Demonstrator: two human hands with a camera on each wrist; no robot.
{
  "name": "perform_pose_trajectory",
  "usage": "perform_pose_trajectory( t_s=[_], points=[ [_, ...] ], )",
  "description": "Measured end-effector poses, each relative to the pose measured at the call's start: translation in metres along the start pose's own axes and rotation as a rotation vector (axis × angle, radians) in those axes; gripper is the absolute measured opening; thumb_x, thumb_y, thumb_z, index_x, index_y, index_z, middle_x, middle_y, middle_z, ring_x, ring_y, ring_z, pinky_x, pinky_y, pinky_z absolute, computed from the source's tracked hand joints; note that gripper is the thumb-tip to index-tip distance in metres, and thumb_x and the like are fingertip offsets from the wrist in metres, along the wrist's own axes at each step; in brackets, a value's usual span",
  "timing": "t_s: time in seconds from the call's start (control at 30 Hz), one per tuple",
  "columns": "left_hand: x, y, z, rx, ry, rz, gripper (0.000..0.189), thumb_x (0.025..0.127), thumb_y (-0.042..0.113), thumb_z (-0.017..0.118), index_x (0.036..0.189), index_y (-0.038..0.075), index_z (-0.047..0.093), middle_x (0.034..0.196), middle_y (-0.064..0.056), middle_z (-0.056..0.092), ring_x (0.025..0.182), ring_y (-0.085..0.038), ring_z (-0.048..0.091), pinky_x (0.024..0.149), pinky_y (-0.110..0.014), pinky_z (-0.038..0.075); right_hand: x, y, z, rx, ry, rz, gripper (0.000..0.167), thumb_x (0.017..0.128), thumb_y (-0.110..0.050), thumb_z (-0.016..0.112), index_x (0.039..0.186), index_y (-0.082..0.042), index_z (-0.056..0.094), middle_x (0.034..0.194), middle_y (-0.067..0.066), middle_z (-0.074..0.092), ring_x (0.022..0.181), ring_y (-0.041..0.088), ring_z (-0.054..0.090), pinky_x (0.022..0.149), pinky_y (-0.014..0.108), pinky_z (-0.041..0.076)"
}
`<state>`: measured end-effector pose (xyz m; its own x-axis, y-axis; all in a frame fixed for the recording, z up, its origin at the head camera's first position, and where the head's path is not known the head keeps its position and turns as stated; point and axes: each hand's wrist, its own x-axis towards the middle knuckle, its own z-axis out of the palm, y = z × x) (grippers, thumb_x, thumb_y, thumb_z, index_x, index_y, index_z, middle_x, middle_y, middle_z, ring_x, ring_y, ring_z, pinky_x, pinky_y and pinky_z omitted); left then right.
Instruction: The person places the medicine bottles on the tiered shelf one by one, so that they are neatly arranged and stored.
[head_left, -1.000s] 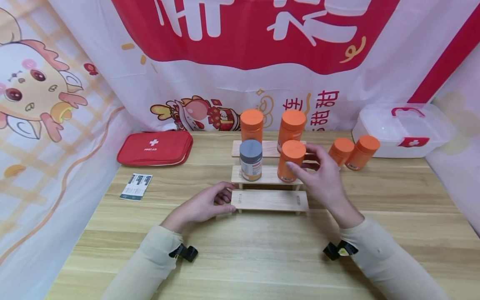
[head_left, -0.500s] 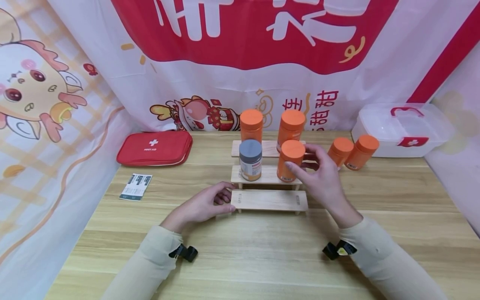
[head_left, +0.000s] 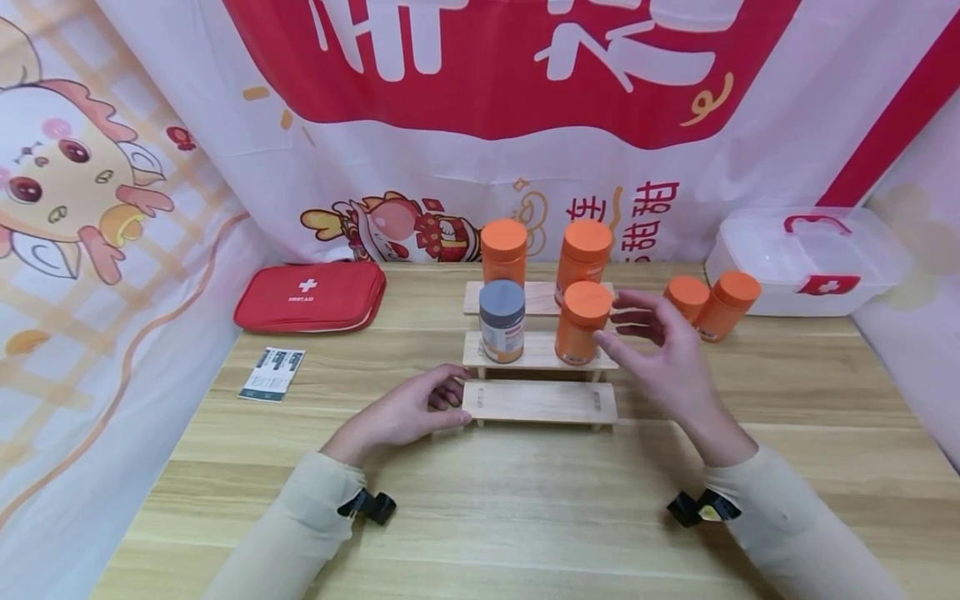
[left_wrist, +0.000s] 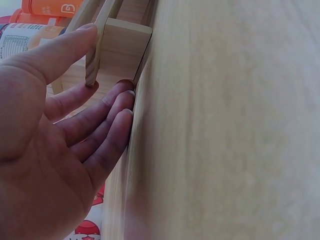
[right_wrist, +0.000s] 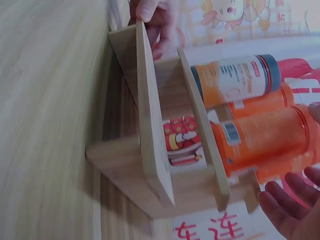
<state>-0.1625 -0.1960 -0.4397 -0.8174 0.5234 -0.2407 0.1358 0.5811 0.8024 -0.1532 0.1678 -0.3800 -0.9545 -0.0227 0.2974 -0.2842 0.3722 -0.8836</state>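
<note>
A three-step wooden rack (head_left: 538,402) stands mid-table, its lowest step bare. My left hand (head_left: 407,408) holds that step's left end; the left wrist view shows the thumb (left_wrist: 75,42) and index finger on either side of the board (left_wrist: 98,55). On the middle step stand a grey-capped bottle (head_left: 502,325) and, right of it, an orange bottle (head_left: 583,327). Two more orange bottles, left (head_left: 504,250) and right (head_left: 583,254), stand on the top step, partly hidden. Beside the middle-step orange bottle, my right hand (head_left: 667,358) has its fingers spread, holding nothing.
Two orange bottles (head_left: 726,307) stand on the table right of the rack, before a clear lidded first-aid box (head_left: 765,279). At left lie a red first-aid pouch (head_left: 309,298) and a printed card (head_left: 272,373). A printed cloth (head_left: 420,158) hangs behind.
My right hand has let go of the orange bottle on the middle step and moved slightly right, its fingers opening. The left hand has stayed on the rack.
</note>
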Motion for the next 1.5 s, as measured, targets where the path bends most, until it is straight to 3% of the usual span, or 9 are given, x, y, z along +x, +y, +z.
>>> perform_pose_trajectory(
  t_s=[0.1, 0.2, 0.33, 0.4, 0.67, 1.07, 1.2, 1.33, 1.5],
  points=[
    [0.000, 0.001, 0.000, -0.002, -0.001, -0.013, 0.056, 0.101, 0.032, 0.079, 0.149, 0.016, 0.055, 0.123, -0.002, 0.069, 0.113, -0.017, 0.065, 0.104, -0.040, 0.056, -0.004, 0.002, -0.011, -0.029, 0.020, -0.028, 0.056, 0.095, -0.012, 0.084, 0.145, -0.004, 0.059, 0.138, 0.012, 0.067, 0.117, 0.011, 0.069, 0.104, 0.015, 0.053],
    [0.001, 0.000, -0.001, 0.000, 0.000, -0.017, 0.057, 0.100, 0.032, 0.079, 0.149, 0.017, 0.055, 0.123, -0.001, 0.069, 0.113, -0.016, 0.065, 0.104, -0.039, 0.056, -0.008, 0.006, -0.022, -0.055, 0.035, -0.041, 0.055, 0.094, -0.010, 0.084, 0.144, -0.005, 0.060, 0.134, 0.002, 0.068, 0.114, 0.004, 0.068, 0.100, 0.011, 0.052],
    [0.001, -0.001, -0.001, -0.002, 0.001, -0.008, 0.056, 0.100, 0.031, 0.080, 0.148, 0.015, 0.055, 0.124, -0.003, 0.069, 0.113, -0.017, 0.065, 0.104, -0.040, 0.057, -0.011, 0.016, -0.036, -0.072, 0.066, -0.052, 0.053, 0.095, -0.006, 0.082, 0.143, -0.003, 0.060, 0.129, -0.007, 0.067, 0.113, 0.004, 0.068, 0.099, 0.009, 0.051],
    [0.000, -0.001, -0.001, -0.004, 0.001, -0.007, 0.056, 0.100, 0.031, 0.080, 0.148, 0.014, 0.056, 0.124, -0.004, 0.069, 0.113, -0.017, 0.065, 0.104, -0.041, 0.057, -0.013, 0.021, -0.043, -0.084, 0.085, -0.044, 0.052, 0.096, -0.006, 0.081, 0.144, -0.002, 0.060, 0.131, -0.002, 0.067, 0.114, 0.006, 0.067, 0.100, 0.008, 0.050],
    [0.002, -0.002, 0.000, -0.001, -0.002, -0.003, 0.056, 0.100, 0.030, 0.080, 0.148, 0.014, 0.056, 0.124, -0.004, 0.069, 0.113, -0.017, 0.065, 0.104, -0.039, 0.057, -0.019, 0.043, -0.075, -0.164, 0.161, 0.071, 0.054, 0.101, -0.017, 0.078, 0.150, -0.009, 0.057, 0.140, 0.002, 0.065, 0.115, -0.003, 0.062, 0.098, 0.003, 0.047],
    [0.000, -0.001, 0.000, -0.004, -0.005, 0.005, 0.056, 0.101, 0.030, 0.079, 0.148, 0.013, 0.055, 0.123, -0.005, 0.069, 0.112, -0.017, 0.065, 0.103, -0.041, 0.057, -0.014, 0.073, -0.116, -0.144, 0.288, 0.294, 0.058, 0.103, -0.028, 0.076, 0.155, -0.018, 0.055, 0.133, -0.021, 0.061, 0.114, -0.006, 0.061, 0.088, 0.000, 0.049],
    [0.002, -0.003, 0.000, 0.000, -0.006, 0.004, 0.055, 0.101, 0.031, 0.079, 0.148, 0.014, 0.056, 0.124, -0.004, 0.069, 0.113, -0.017, 0.066, 0.103, -0.039, 0.057, -0.008, 0.084, -0.125, -0.180, 0.279, 0.422, 0.065, 0.103, -0.043, 0.071, 0.161, -0.024, 0.049, 0.148, -0.006, 0.059, 0.124, 0.001, 0.060, 0.084, -0.001, 0.048],
    [0.002, -0.003, 0.000, 0.001, -0.009, 0.004, 0.056, 0.101, 0.032, 0.079, 0.148, 0.014, 0.055, 0.124, -0.004, 0.069, 0.112, -0.016, 0.066, 0.102, -0.036, 0.057, -0.002, 0.095, -0.129, -0.216, 0.248, 0.476, 0.074, 0.103, -0.050, 0.068, 0.166, -0.024, 0.041, 0.168, 0.010, 0.047, 0.142, 0.016, 0.058, 0.083, -0.001, 0.049],
    [0.002, -0.003, -0.001, 0.002, -0.007, 0.003, 0.056, 0.101, 0.032, 0.079, 0.148, 0.014, 0.056, 0.123, -0.003, 0.069, 0.112, -0.016, 0.066, 0.101, -0.036, 0.057, 0.008, 0.108, -0.129, -0.188, 0.218, 0.463, 0.079, 0.102, -0.049, 0.071, 0.168, -0.020, 0.038, 0.170, 0.013, 0.044, 0.131, 0.006, 0.060, 0.084, 0.000, 0.049]
  ],
)
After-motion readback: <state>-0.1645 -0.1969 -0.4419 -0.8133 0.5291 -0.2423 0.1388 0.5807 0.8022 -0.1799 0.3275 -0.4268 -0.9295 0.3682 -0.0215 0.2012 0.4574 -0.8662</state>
